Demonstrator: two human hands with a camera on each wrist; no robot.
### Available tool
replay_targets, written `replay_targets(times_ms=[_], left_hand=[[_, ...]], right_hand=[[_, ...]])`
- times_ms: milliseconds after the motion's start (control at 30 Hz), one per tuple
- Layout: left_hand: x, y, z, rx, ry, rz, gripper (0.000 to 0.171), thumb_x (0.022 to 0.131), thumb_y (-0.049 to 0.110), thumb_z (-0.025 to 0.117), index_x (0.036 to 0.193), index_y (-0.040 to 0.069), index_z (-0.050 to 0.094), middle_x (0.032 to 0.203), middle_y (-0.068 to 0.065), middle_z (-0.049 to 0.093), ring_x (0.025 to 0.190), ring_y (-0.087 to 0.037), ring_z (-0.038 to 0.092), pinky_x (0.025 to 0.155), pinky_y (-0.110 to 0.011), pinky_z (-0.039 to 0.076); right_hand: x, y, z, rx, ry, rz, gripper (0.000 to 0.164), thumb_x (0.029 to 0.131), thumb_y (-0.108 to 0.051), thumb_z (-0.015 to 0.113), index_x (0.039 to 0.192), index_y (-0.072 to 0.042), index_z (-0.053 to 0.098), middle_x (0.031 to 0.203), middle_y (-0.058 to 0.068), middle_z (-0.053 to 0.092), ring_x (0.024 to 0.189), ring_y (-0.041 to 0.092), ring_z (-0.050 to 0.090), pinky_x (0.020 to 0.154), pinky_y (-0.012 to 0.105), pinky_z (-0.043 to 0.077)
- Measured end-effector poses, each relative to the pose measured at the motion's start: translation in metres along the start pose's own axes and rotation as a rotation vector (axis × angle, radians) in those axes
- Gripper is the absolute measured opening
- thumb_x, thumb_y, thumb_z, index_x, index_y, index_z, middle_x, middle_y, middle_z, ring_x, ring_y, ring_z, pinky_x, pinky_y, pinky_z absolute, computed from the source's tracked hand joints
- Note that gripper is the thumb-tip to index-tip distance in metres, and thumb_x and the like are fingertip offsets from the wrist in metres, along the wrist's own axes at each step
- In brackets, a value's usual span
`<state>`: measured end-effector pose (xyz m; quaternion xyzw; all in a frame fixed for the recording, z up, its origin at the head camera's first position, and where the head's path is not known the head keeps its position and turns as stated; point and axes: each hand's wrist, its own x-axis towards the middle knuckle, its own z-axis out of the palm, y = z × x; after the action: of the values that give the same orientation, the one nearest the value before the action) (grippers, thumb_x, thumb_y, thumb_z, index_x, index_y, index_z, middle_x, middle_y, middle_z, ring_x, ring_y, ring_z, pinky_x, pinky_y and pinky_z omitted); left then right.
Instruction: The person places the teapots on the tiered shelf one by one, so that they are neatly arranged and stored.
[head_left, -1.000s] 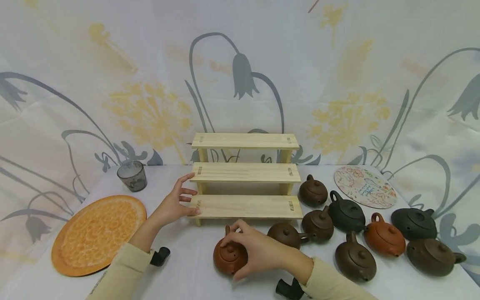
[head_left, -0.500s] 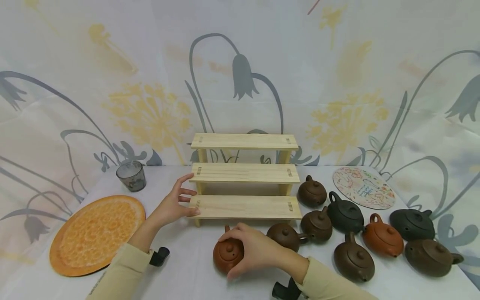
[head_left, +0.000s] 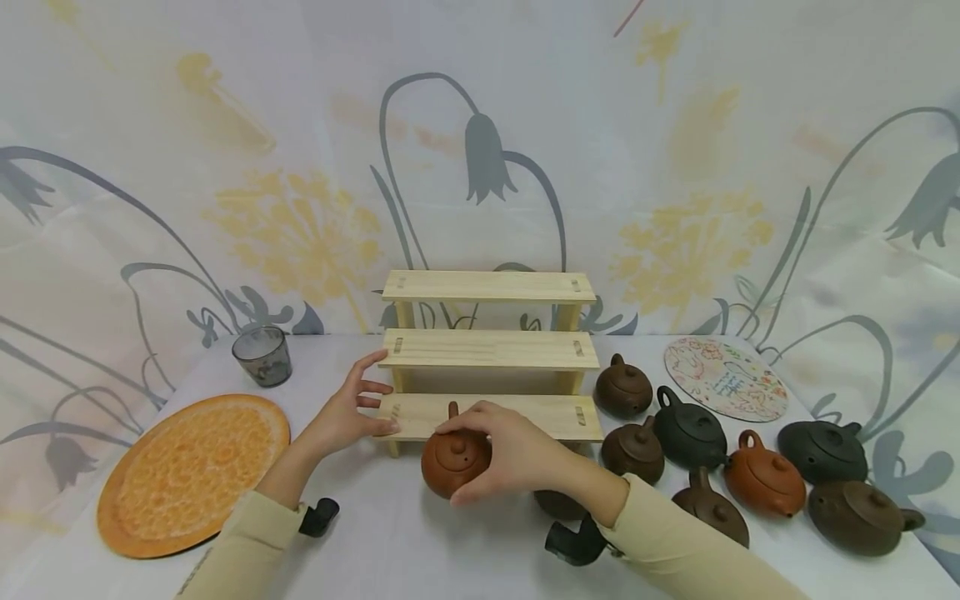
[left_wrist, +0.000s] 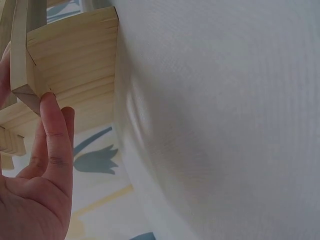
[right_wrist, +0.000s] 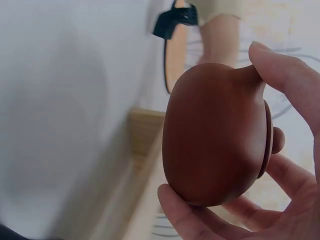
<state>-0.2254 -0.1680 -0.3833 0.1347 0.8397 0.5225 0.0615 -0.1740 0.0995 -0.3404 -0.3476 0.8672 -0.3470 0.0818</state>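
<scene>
My right hand (head_left: 510,454) holds a reddish-brown clay teapot (head_left: 450,467) in front of the lowest shelf. The right wrist view shows the teapot (right_wrist: 215,135) from below, with the thumb at its spout and fingers around the opposite side. My left hand (head_left: 348,412) grips the left end of a three-step wooden display stand (head_left: 491,348). In the left wrist view, fingers (left_wrist: 55,135) press against the board edge beside the stand's leg (left_wrist: 75,60).
Several dark and brown teapots (head_left: 690,429) crowd the right side, beside an orange-red teapot (head_left: 765,477). Behind them lies a round patterned mat (head_left: 726,379). On the left are a pizza-patterned round mat (head_left: 195,475) and a smoky glass cup (head_left: 262,357).
My right hand has taken hold of the reddish-brown teapot, lifted it and moved it toward the stand. The left hand has stayed at the stand's left end.
</scene>
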Motion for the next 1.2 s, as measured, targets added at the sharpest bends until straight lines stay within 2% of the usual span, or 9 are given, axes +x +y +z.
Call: replay_targets(times_ms=[233, 467, 567, 700, 900, 1200], left_hand=[[0.001, -0.001, 0.0, -0.017, 0.001, -0.014, 0.099, 0.072, 0.003, 0.079, 0.146, 0.024, 0.017, 0.122, -0.024, 0.05, 0.105, -0.039, 0.049, 0.076, -0.043, 0.047], [0.002, -0.003, -0.001, -0.02, 0.006, -0.009, 0.099, 0.072, 0.0, 0.078, 0.146, 0.023, 0.017, 0.12, -0.024, 0.05, 0.104, -0.039, 0.051, 0.076, -0.042, 0.048], [0.002, -0.004, -0.001, -0.019, 0.008, -0.013, 0.098, 0.073, 0.0, 0.078, 0.146, 0.024, 0.018, 0.12, -0.024, 0.05, 0.104, -0.039, 0.051, 0.077, -0.042, 0.048], [0.002, -0.004, 0.0, -0.011, 0.007, -0.015, 0.098, 0.073, 0.002, 0.078, 0.146, 0.024, 0.017, 0.121, -0.023, 0.05, 0.104, -0.039, 0.051, 0.078, -0.043, 0.047], [0.002, -0.003, 0.0, 0.006, 0.009, -0.016, 0.097, 0.073, 0.002, 0.078, 0.145, 0.024, 0.017, 0.12, -0.023, 0.051, 0.103, -0.038, 0.051, 0.081, -0.046, 0.045], [0.002, -0.005, 0.0, 0.013, 0.001, -0.001, 0.098, 0.073, 0.005, 0.079, 0.146, 0.025, 0.017, 0.122, -0.022, 0.051, 0.103, -0.038, 0.051, 0.08, -0.046, 0.045]], right_hand=[[0.02, -0.013, -0.026, -0.058, 0.059, -0.027, 0.068, 0.063, -0.037, 0.085, 0.124, -0.021, 0.06, 0.111, -0.002, 0.054, 0.097, 0.013, 0.052, 0.078, 0.029, 0.046], [0.047, -0.014, -0.048, -0.069, 0.119, -0.056, 0.069, 0.065, -0.034, 0.085, 0.125, -0.013, 0.059, 0.113, 0.002, 0.058, 0.099, 0.016, 0.053, 0.079, 0.028, 0.046], [0.058, -0.012, -0.054, -0.067, 0.136, -0.043, 0.069, 0.065, -0.035, 0.085, 0.124, -0.012, 0.058, 0.111, -0.001, 0.059, 0.099, 0.015, 0.054, 0.079, 0.028, 0.046], [0.073, -0.01, -0.064, -0.049, 0.169, 0.006, 0.067, 0.065, -0.035, 0.085, 0.124, -0.015, 0.058, 0.11, -0.003, 0.059, 0.098, 0.013, 0.054, 0.08, 0.03, 0.045], [0.096, -0.005, -0.075, 0.033, 0.254, 0.053, 0.066, 0.067, -0.032, 0.084, 0.125, -0.016, 0.058, 0.116, 0.001, 0.058, 0.098, 0.019, 0.055, 0.079, 0.034, 0.046], [0.126, 0.003, -0.084, 0.107, 0.384, 0.059, 0.063, 0.07, -0.029, 0.082, 0.125, -0.014, 0.056, 0.121, 0.003, 0.057, 0.107, 0.021, 0.052, 0.084, 0.038, 0.044]])
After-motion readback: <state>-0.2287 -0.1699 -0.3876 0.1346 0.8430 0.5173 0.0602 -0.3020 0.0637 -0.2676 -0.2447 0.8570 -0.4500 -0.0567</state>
